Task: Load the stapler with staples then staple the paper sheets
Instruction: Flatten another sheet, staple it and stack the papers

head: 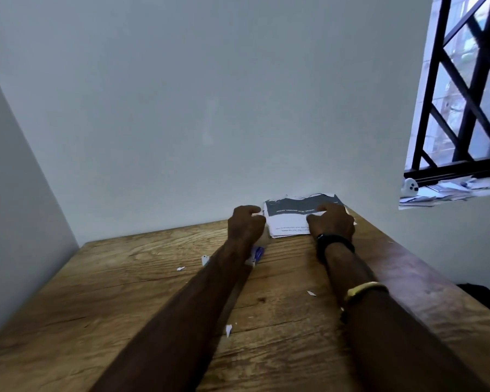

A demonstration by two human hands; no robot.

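Scraps of white paper [228, 330] scattered on the wooden table [111, 292], left and centre. Farther right, something blue and white [257, 254] half hidden under the left forearm, possibly the stapler or a staple box; too blurred to call. Left hand [245, 224] loosely curled at the left edge of the paper sheets [287, 223], grasping nothing clearly visible. Right hand [333, 220] pressed flat on the stack against the wall, fingers spread. Probably squaring the sheets; no sign of loading or stapling done, both seemingly left
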